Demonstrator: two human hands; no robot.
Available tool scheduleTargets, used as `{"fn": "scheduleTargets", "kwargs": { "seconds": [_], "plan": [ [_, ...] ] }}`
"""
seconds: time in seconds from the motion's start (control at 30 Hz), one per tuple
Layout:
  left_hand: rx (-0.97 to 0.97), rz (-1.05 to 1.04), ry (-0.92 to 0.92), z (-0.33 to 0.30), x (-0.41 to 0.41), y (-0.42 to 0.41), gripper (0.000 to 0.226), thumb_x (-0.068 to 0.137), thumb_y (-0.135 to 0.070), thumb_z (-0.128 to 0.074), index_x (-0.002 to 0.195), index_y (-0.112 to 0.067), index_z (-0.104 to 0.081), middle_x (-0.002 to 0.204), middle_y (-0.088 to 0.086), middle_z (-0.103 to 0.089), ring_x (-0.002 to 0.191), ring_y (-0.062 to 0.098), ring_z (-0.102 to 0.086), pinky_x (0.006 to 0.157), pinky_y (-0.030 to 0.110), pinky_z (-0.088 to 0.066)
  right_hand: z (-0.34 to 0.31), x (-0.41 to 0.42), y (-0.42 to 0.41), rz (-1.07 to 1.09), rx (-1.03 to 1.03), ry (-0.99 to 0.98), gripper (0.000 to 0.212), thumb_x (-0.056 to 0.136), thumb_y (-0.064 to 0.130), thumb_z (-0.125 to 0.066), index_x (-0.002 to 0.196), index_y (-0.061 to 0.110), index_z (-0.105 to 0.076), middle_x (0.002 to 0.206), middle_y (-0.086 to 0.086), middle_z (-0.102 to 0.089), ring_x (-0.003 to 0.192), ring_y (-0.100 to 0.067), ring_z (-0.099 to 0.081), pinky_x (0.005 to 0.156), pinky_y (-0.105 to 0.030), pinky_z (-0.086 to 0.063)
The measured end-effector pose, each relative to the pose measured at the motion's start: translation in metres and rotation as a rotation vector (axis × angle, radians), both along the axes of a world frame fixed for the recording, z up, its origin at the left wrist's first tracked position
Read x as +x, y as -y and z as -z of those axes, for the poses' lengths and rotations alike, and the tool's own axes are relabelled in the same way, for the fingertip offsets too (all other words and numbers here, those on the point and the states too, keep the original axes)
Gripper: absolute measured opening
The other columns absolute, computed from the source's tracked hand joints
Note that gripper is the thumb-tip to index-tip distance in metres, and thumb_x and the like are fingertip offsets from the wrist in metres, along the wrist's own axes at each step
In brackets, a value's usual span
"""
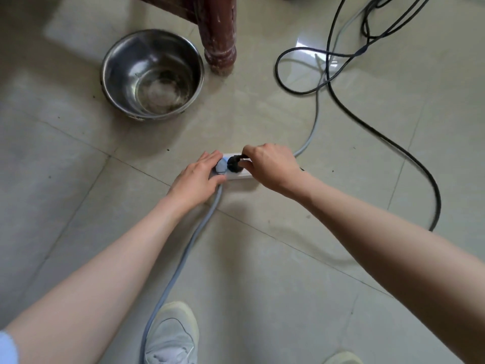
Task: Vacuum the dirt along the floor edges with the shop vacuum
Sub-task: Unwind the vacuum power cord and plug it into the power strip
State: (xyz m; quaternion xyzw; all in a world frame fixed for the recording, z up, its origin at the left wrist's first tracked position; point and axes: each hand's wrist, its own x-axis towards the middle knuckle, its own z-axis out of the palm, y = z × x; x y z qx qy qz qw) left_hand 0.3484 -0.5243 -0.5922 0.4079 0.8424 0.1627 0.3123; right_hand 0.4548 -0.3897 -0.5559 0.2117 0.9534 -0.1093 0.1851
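My right hand (270, 166) pinched the black plug (234, 164) at the white power strip (240, 175) on the tiled floor (288, 271). My left hand (198, 179) lay on the strip's other end, fingers fairly straight, touching the grey plug (220, 166). Its grey cable (183, 258) ran back toward my shoe (172, 334). The black cord (380, 135) looped away to the right. Beyond the strip stood 1 steel bowl (152, 74) beside 1 wooden furniture leg (219, 35). I could not see the vacuum itself.
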Motion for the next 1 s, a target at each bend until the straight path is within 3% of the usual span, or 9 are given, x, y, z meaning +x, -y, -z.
{"fn": "scheduleTargets", "kwargs": {
  "seconds": [0.1,0.2,0.3,0.4,0.63,0.83,1.0],
  "plan": [
    [-0.118,0.055,-0.064,-0.004,-0.001,0.001,0.044,0.093,-0.034,-0.051,0.134,-0.025,-0.038,0.132,0.000,-0.046,0.120,0.025,-0.047,0.085,0.038,-0.042,-0.005,0.027,-0.012,-0.008,0.034,-0.010,0.040,0.103,0.040,-0.033,0.126,0.012,-0.049,0.114,-0.009,-0.064,0.102,-0.034,-0.059,0.065,-0.033,-0.034],
    [-0.261,0.205,-0.152,-0.026,-0.001,-0.004,0.051,0.095,-0.040,-0.045,0.139,-0.017,-0.032,0.140,0.005,-0.040,0.130,0.026,-0.035,0.099,0.041,-0.037,-0.021,0.051,-0.020,0.012,-0.037,0.057,0.053,0.101,0.048,-0.031,0.144,0.018,-0.033,0.131,-0.008,-0.056,0.118,-0.031,-0.051,0.089,-0.039,-0.040],
    [-0.286,0.256,-0.207,-0.079,0.011,-0.020,0.065,0.096,-0.047,-0.039,0.149,-0.018,-0.018,0.156,0.005,-0.019,0.144,0.023,-0.014,0.115,0.040,-0.017,-0.064,0.072,-0.029,0.116,-0.058,-0.007,0.061,0.099,0.053,-0.033,0.150,0.021,-0.024,0.145,-0.004,-0.044,0.131,-0.027,-0.041,0.107,-0.042,-0.031],
    [-0.187,0.287,-0.259,-0.155,0.033,-0.043,0.066,0.096,-0.049,-0.036,0.152,-0.023,-0.010,0.159,0.003,-0.007,0.147,0.022,-0.002,0.117,0.040,-0.006,-0.129,0.100,-0.037,0.189,-0.041,-0.049,0.065,0.098,0.054,-0.034,0.153,0.023,-0.019,0.155,-0.003,-0.030,0.143,-0.022,-0.026,0.115,-0.045,-0.018],
    [-0.029,0.357,-0.316,-0.371,0.075,-0.095,0.064,0.097,-0.047,-0.034,0.152,-0.025,-0.008,0.159,0.002,-0.005,0.147,0.021,-0.001,0.118,0.042,-0.006,-0.343,0.160,-0.077,0.304,0.043,-0.100,0.070,0.096,0.059,-0.029,0.154,0.028,-0.004,0.162,-0.002,-0.009,0.149,-0.022,-0.005,0.119,-0.049,-0.004],
    [0.128,0.369,-0.328,-0.588,0.109,-0.133,0.064,0.096,-0.046,-0.036,0.151,-0.026,-0.010,0.159,0.002,-0.006,0.147,0.021,-0.001,0.118,0.043,-0.008,-0.564,0.202,-0.109,0.396,0.149,-0.258,0.073,0.095,0.061,-0.029,0.154,0.029,-0.003,0.162,-0.003,-0.005,0.149,-0.022,-0.002,0.119,-0.051,-0.002],
    [0.297,0.353,-0.330,-0.750,0.144,-0.158,0.064,0.096,-0.042,-0.041,0.151,-0.025,-0.013,0.159,0.001,-0.009,0.147,0.020,-0.002,0.117,0.040,-0.005,-0.728,0.239,-0.126,0.442,0.192,-0.402,0.084,0.081,0.069,-0.009,0.154,0.028,-0.008,0.162,-0.004,-0.012,0.149,-0.024,-0.009,0.118,-0.051,-0.005]
  ]
}}
